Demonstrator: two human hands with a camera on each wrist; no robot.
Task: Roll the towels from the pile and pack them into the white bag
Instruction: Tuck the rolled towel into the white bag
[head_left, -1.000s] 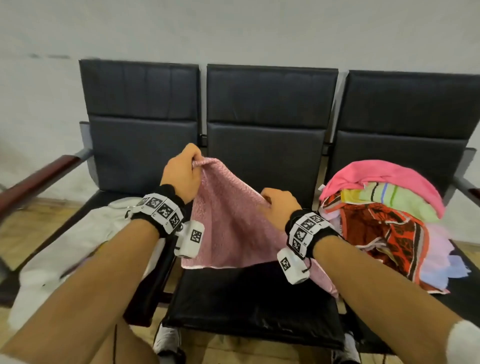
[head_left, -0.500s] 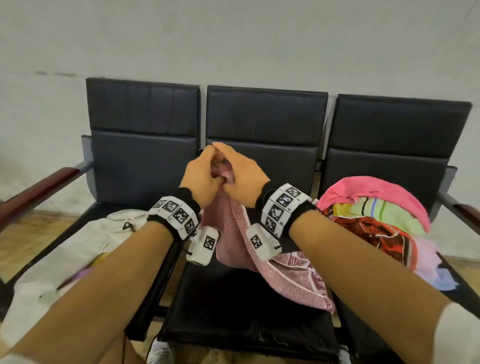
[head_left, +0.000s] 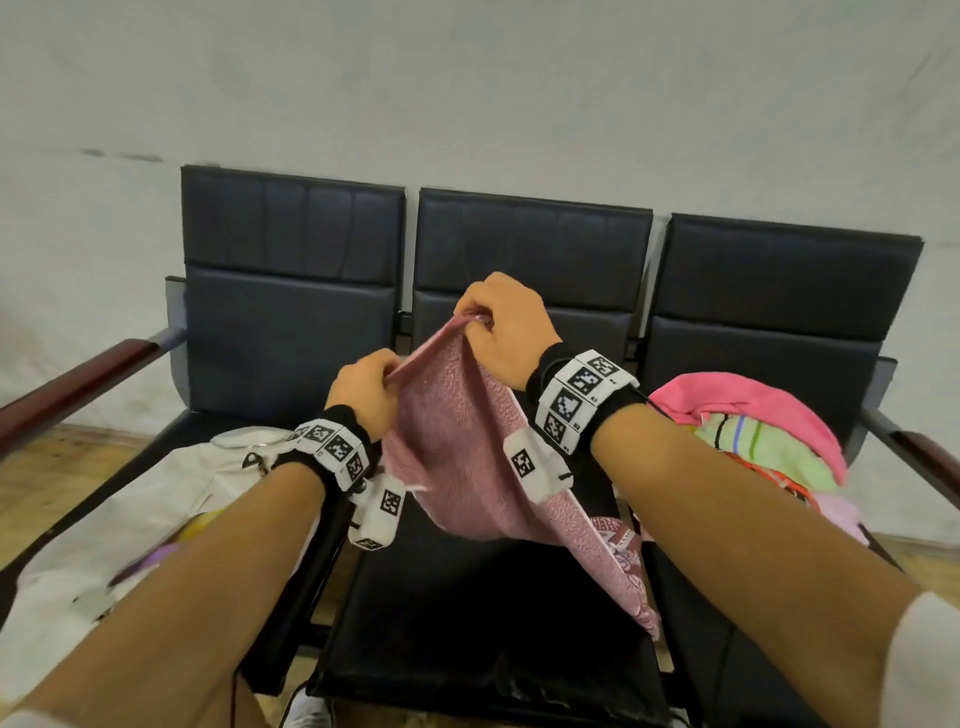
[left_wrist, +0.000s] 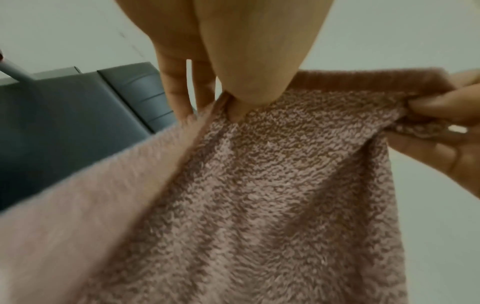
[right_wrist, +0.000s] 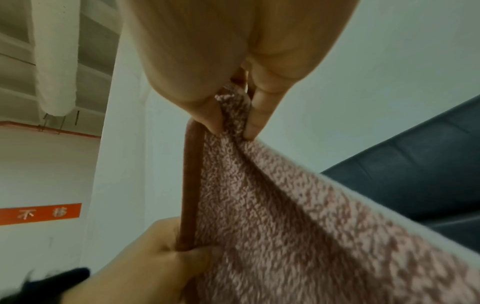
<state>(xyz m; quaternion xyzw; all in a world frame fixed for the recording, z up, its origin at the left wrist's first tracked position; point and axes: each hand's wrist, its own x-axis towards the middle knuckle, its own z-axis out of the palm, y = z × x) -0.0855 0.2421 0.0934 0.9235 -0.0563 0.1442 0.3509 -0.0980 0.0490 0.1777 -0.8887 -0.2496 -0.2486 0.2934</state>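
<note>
A dusty pink towel hangs in the air over the middle seat, held up by its top hem. My right hand pinches the upper corner of the pink towel between thumb and fingers. My left hand pinches the same hem lower and to the left, seen close over the pink towel. The hem runs taut between the two hands. The pile of towels lies on the right seat. The white bag lies slumped on the left seat.
Three joined black seats stand against a white wall. Dark wooden armrests close off both ends. Wooden floor shows at the left. My shoes are under the front edge of the middle seat.
Both hands met at the towel's top, then separated. Now the right hand is raised higher with the corner, the left has slid down-left along the hem, and the towel hangs spread between them.
</note>
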